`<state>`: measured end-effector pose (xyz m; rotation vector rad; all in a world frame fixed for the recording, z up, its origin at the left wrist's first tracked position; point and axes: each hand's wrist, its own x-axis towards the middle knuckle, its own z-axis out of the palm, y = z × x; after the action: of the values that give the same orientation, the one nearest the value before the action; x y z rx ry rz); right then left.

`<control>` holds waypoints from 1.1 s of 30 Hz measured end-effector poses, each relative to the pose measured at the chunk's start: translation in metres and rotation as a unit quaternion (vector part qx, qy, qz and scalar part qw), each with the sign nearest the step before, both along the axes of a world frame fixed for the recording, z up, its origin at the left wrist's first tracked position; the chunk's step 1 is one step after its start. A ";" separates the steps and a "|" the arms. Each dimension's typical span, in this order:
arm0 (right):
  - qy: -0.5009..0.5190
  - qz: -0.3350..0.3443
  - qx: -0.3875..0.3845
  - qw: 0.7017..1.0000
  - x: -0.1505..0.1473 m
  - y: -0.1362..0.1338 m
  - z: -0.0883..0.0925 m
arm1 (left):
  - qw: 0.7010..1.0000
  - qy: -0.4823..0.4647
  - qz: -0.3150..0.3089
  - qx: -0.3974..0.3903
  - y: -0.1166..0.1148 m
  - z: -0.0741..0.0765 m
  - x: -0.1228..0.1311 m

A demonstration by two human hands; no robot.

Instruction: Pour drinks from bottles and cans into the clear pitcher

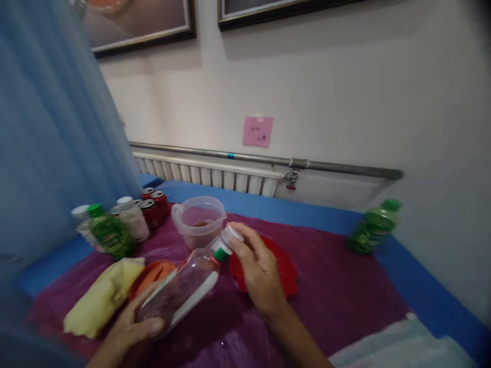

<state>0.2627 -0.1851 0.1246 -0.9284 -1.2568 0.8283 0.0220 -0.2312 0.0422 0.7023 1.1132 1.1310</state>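
My left hand (134, 324) is wrapped round the lower body of a clear plastic bottle (184, 291), which tilts with its neck up to the right. A green band circles the bottle's neck, with a bit of red below it. At the neck end, my right hand (261, 271) pinches a small whitish, see-through cap-like piece (232, 236). Whether this piece sits on the mouth or just beside it, I cannot tell. Just behind the neck stands a clear plastic measuring jug (199, 214) with some brownish contents. A red plastic basin (284, 268) lies behind my right hand.
Left, a folded yellow cloth (102, 299) lies beside an orange dish (153, 273). Behind are a green bottle (111, 235), white-capped bottles (132, 220) and several red cans (151, 212). Another green bottle (374, 227) stands right, on the purple sheet (326, 286). A pale cloth (406, 345) lies front right.
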 end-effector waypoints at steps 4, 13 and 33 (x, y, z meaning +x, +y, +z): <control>-0.059 -0.039 0.041 0.997 -0.001 0.000 -0.010 | 0.998 -0.062 -0.018 -0.002 -0.002 0.011 0.017; -0.063 -0.025 0.040 0.997 -0.006 0.000 -0.013 | 0.993 -0.082 -0.083 0.006 -0.001 0.009 0.018; -0.241 0.031 0.272 0.931 -0.020 -0.035 0.003 | 0.914 0.349 -0.085 0.189 -0.001 0.056 0.024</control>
<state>0.2422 -0.2203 0.1274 -0.6521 -1.8313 0.2593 0.0457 -0.2318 0.0986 1.5634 1.3953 0.9692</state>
